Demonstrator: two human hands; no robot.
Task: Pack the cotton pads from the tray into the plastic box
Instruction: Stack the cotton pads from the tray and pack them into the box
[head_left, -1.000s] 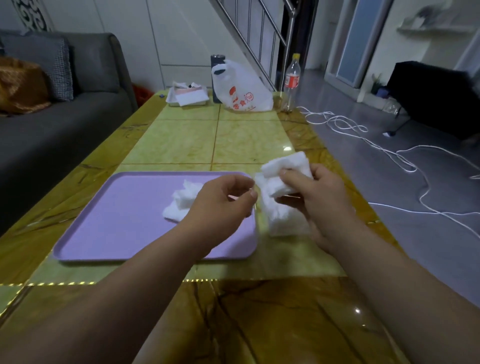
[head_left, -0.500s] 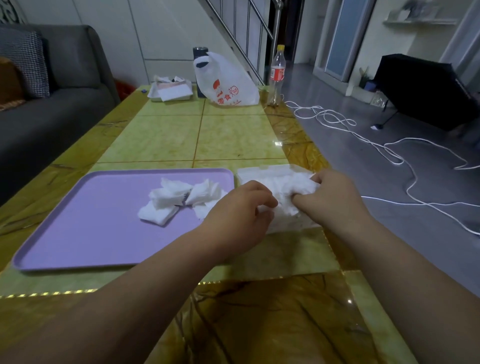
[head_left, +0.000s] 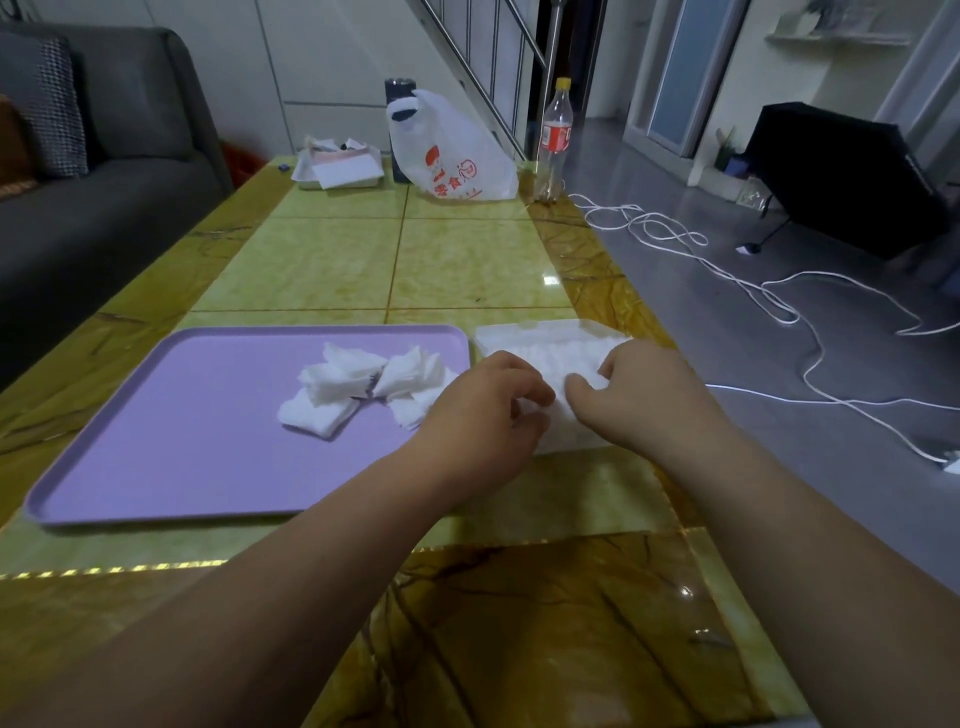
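Note:
A clear plastic box (head_left: 524, 332) lies on the table just right of the purple tray (head_left: 156, 457) and is packed with white cotton pads (head_left: 556, 358). Both hands are over the box's near half. My left hand (head_left: 483, 410) curls its fingers down onto the pads at the box's left side. My right hand (head_left: 644, 395) pinches the pads between thumb and fingers at the box's right side. A loose heap of cotton pads (head_left: 363, 384) lies on the tray's right part, a little left of my left hand.
The yellow-green table (head_left: 467, 260) has its right edge close to the box. At the far end stand a white plastic bag (head_left: 452, 150), a bottle (head_left: 555, 140), a dark cup (head_left: 399, 130) and a small tray of papers (head_left: 340, 169). White cables (head_left: 779, 306) lie on the floor; a grey sofa (head_left: 93, 197) is on the left.
My right hand brought a stack of pads down from the air into the box. My left hand came across to the box. Both now sit lower on the pads.

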